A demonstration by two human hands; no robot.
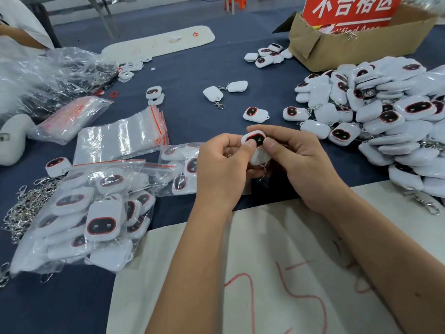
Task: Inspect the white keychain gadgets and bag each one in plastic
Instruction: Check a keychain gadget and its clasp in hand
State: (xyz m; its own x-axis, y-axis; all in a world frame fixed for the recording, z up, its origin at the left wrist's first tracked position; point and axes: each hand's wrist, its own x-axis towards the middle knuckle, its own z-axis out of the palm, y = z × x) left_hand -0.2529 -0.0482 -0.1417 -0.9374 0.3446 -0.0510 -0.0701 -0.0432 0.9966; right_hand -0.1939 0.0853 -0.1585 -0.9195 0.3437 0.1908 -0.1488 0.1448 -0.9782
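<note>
A white keychain gadget (255, 147) with a dark red-rimmed face is held up over the navy table cover (187, 75) at the centre of the scene, gripped from both sides. The left hand (221, 165) is curled round its left edge, thumb pressed onto the dark face. The right hand (301, 162) is curled round its right side, thumb laid on the upper right corner of the face. A bit of metal clasp is seen hanging under the gadget between the palms.

A large heap of unbagged gadgets (385, 116) is piled at the right, with keyring clips poking out. A few loose gadgets (255, 114) are scattered just beyond the hands. A stack of empty zip bags (122, 136) with red seals is laid at the left, beyond a pile of bagged gadgets (96, 213) at the near left. A tangle of metal keychain clips (26, 208) is lying at the left edge, beside that pile. A cardboard box (356, 42) with a red sign (349, 8) is placed at the far right. A white sheet with red marker strokes (265, 285) is spread on the near edge under the forearms.
</note>
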